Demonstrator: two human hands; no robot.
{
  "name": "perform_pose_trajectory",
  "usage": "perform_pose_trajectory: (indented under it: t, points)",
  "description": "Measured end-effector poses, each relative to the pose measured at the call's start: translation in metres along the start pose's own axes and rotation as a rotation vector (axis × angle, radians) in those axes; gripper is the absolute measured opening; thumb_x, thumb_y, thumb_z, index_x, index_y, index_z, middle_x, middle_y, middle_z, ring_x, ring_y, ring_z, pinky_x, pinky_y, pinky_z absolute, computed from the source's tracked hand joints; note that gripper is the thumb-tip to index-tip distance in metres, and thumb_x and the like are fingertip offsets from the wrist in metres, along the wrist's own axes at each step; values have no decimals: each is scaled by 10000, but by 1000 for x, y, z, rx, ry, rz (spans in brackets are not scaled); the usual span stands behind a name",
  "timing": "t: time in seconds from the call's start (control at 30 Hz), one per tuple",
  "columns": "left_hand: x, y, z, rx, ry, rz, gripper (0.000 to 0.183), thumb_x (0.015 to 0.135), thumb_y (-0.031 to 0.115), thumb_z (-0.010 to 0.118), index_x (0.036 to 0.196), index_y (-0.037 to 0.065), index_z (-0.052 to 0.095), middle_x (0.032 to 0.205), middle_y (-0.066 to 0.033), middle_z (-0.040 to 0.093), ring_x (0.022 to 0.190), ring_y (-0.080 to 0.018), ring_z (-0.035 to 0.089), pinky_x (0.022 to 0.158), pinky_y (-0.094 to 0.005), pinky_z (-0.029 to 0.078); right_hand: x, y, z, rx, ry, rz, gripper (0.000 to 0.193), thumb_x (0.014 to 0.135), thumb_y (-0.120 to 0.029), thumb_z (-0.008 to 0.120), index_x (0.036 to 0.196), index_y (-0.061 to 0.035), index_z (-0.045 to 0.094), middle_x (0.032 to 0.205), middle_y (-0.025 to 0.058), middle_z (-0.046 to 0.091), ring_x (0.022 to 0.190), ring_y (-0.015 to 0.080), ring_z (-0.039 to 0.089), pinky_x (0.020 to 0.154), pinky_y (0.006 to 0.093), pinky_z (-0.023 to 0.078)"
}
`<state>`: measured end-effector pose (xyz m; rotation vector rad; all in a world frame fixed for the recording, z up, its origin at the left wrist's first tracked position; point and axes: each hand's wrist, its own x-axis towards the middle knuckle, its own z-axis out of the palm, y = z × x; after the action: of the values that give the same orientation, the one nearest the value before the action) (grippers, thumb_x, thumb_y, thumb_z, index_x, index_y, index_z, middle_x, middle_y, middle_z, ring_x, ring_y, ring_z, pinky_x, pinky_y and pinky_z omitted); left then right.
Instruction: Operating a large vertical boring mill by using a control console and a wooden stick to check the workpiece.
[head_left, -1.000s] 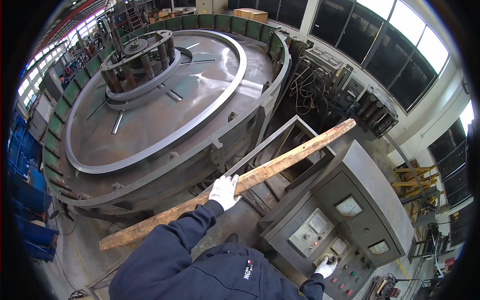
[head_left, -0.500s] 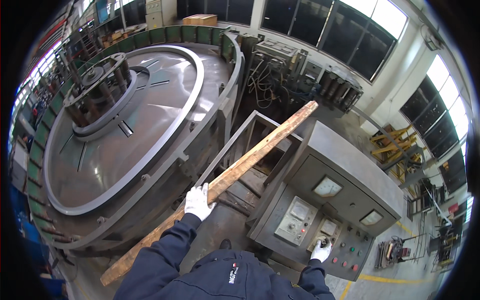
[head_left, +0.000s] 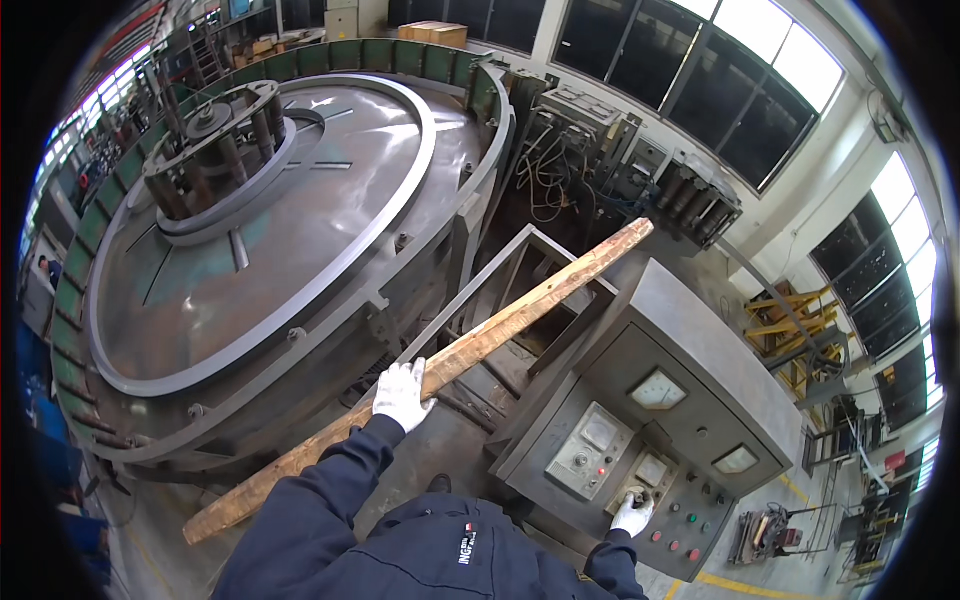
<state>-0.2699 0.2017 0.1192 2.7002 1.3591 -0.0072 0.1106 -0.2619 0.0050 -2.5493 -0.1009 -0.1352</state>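
Head view: a long wooden plank (head_left: 430,375) is gripped by the left hand (head_left: 402,394), white-gloved, fingers wrapped over the top edge roughly mid-length, slightly nearer the low end. The plank's long axis runs diagonally: from the hand it rises up and to the right toward the far end above the grey control cabinet (head_left: 690,340), and drops down and to the left to the near end over the floor beside the left sleeve. The plank is held off the ground, crossing in front of an open steel frame (head_left: 500,270) that stands just beyond the hand. The large round machine table (head_left: 300,200) lies ahead and to the left of the left hand, well clear of the plank's upper end. The right hand (head_left: 632,515), also gloved, is set on the sloped control panel (head_left: 640,480), fingers closed around a knob or switch; which control exactly cannot be told at this size. Red and green buttons are seen just to the right of that hand, meters just above it. Only the left hand is on the plank; the right is well apart from it, below and right of the plank's line.
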Motion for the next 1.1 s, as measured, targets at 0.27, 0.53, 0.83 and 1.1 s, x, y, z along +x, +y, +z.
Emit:
perform_pose_trajectory:
  t: [0.27,0.53,0.83,1.1]
  points:
    - [1,-1,2,-38,36,12,943,908,535,774,1622,5,459,1383,-173,632,1276,-344,560,1093,-496,445,10,14,6,8,-21,12,519,942,-212,834,1393,-11,676,1337,201,732,1254,350,690,1117,419,519]
    - [-1,-2,2,-43,49,13,938,902,517,784,1619,4,464,1381,-173,633,1273,-343,558,1091,-500,447,6,9,5,18,-1,11,491,934,-185,835,1373,-20,691,1321,192,738,1242,337,694,1101,417,524]
    - [3,2,2,-24,23,12,964,906,546,778,1624,-7,449,1411,-182,627,1277,-349,554,1093,-490,444,6,8,2,6,18,21,488,928,-175,834,1373,-29,695,1308,185,738,1221,335,698,1084,420,526]
    - [-3,-5,-21,-122,76,10,846,875,474,808,1499,-37,553,1210,-217,722,1125,-378,673,978,-506,542,11,19,8,24,7,-81,584,969,-239,818,1452,31,631,1371,243,712,1272,383,681,1131,427,506]
